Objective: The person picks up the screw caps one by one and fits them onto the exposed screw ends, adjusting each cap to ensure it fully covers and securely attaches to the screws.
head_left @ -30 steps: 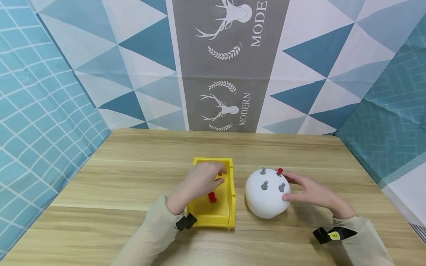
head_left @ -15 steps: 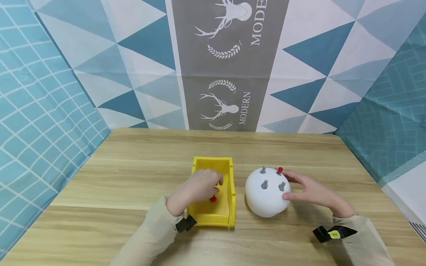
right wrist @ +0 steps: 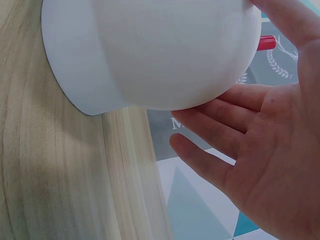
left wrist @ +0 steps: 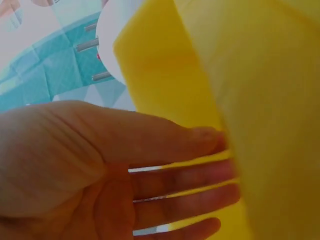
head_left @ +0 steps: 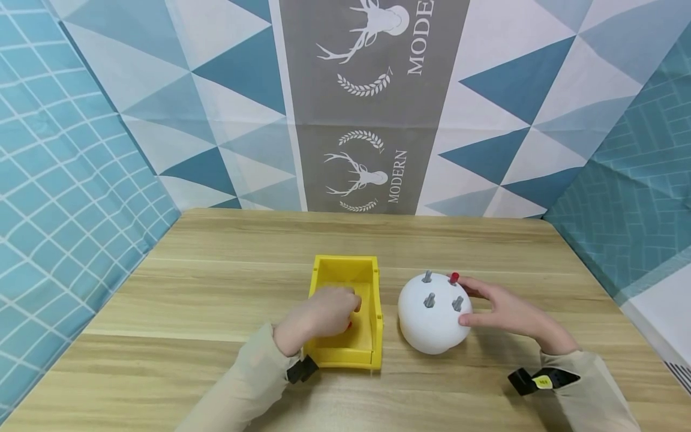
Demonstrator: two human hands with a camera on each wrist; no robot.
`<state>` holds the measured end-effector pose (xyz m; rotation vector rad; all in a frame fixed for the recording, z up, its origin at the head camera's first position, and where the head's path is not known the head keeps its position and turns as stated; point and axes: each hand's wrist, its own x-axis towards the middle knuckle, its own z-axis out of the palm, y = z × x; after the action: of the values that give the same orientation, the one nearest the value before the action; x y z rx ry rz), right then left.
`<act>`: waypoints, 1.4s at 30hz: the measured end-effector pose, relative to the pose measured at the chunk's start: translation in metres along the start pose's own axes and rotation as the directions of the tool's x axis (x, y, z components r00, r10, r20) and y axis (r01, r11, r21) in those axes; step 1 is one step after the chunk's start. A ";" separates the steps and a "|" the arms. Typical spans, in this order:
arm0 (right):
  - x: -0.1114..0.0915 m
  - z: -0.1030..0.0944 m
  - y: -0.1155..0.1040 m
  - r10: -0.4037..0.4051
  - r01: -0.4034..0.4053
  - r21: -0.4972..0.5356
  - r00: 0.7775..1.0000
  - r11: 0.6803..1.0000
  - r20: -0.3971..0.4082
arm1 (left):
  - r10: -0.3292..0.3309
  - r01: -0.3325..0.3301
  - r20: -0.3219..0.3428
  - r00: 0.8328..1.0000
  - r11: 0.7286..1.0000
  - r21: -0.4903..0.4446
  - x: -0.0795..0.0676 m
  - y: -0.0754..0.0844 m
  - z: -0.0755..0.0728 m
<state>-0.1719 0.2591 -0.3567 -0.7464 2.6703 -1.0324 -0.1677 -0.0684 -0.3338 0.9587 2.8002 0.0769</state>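
In the head view my left hand [head_left: 329, 312] reaches down into a yellow bin [head_left: 375, 264]. Beside its fingers a bit of a small red piece [head_left: 349, 325] shows; the hand covers the rest. The left wrist view has the thumb [left wrist: 165, 137] near the index finger, but the yellow wall hides the tips, so a hold cannot be made out. My right hand [head_left: 504, 309] holds the side of a white rounded body [head_left: 426, 330], thumb nearer me and fingers round the far side. Several grey bolts [head_left: 429, 300] stand up from its top, one under a red cap [head_left: 454, 278].
Both the bin and the white body stand on a wooden table [head_left: 227, 252]. Patterned cloth [head_left: 367, 108] hangs behind the table's far edge and along both sides. A black camera strap [head_left: 542, 381] goes round the right wrist.
My left hand has moved lower and toward me inside the bin, covering most of the red pieces that showed before. The right hand and the white body have stayed put.
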 end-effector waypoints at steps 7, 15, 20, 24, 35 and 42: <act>0.000 0.000 -0.001 0.003 -0.003 0.006 1.000 1.000 0.001 | -0.003 0.004 0.055 0.998 1.000 -0.003 -0.001 0.000 0.006; 0.001 0.000 -0.001 -0.009 0.009 0.002 1.000 1.000 -0.005 | 0.013 -0.013 0.051 0.999 1.000 -0.003 -0.001 0.000 0.009; 0.001 0.000 -0.001 -0.014 0.014 -0.001 1.000 1.000 -0.006 | -0.007 0.007 0.043 0.999 1.000 -0.003 0.000 0.001 0.010; 0.000 0.000 -0.001 -0.018 0.018 0.001 1.000 1.000 -0.007 | -0.012 0.013 0.030 0.999 1.000 -0.013 0.000 0.001 0.011; 0.000 0.000 -0.001 -0.006 0.006 -0.001 1.000 1.000 -0.012 | -0.017 0.017 -0.022 1.000 0.999 -0.031 0.003 0.002 0.011; 0.001 0.001 0.001 0.006 -0.006 0.006 1.000 1.000 -0.007 | 0.025 -0.030 -0.089 0.996 0.998 -0.047 0.005 0.003 0.011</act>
<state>-0.1725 0.2584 -0.3579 -0.7349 2.6728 -1.0429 -0.1678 -0.0632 -0.3452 1.0064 2.8505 0.1939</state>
